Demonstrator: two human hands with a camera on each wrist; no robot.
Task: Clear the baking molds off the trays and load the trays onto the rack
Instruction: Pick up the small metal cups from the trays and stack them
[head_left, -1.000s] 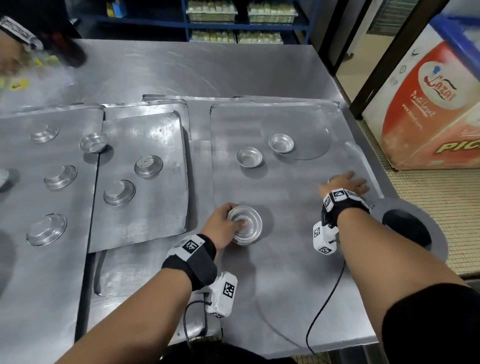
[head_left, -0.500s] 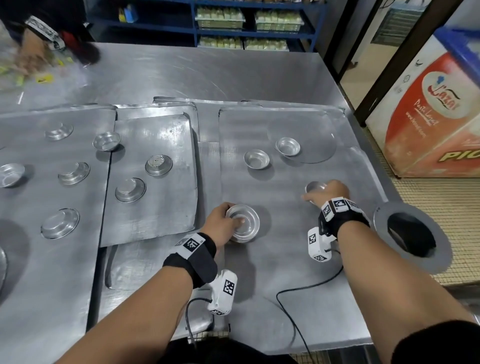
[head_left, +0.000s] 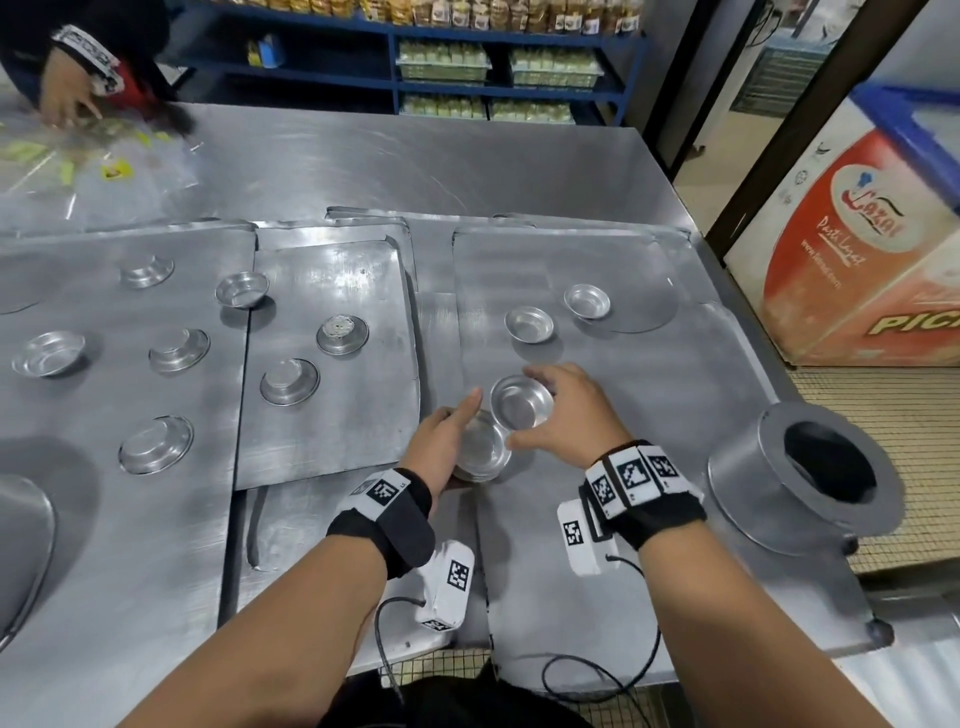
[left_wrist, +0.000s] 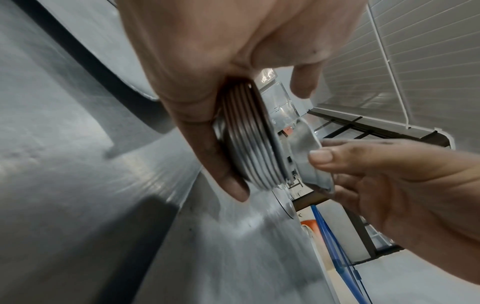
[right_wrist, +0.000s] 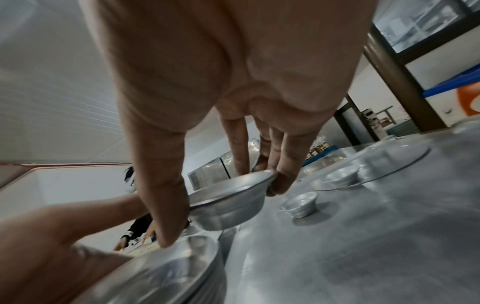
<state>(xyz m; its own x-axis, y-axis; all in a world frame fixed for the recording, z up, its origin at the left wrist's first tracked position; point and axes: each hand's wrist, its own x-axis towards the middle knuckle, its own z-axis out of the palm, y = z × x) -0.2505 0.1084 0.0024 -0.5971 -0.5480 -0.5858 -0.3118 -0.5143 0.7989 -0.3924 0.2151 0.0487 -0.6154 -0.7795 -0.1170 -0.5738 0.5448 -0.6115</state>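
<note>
Since half a second earlier: right hand has crossed leftward over the right-hand tray from beside its far edge, now carrying a single mold, mouth up, pinched at the rim between thumb and fingertips; left hand has lifted its stack of molds off the tray, fingers and thumb curled round it. Single mold: just up-right of the stack's open mouth, near but apart, rims roughly parallel; right hand is nearer. Two loose molds remain farther back.
</note>
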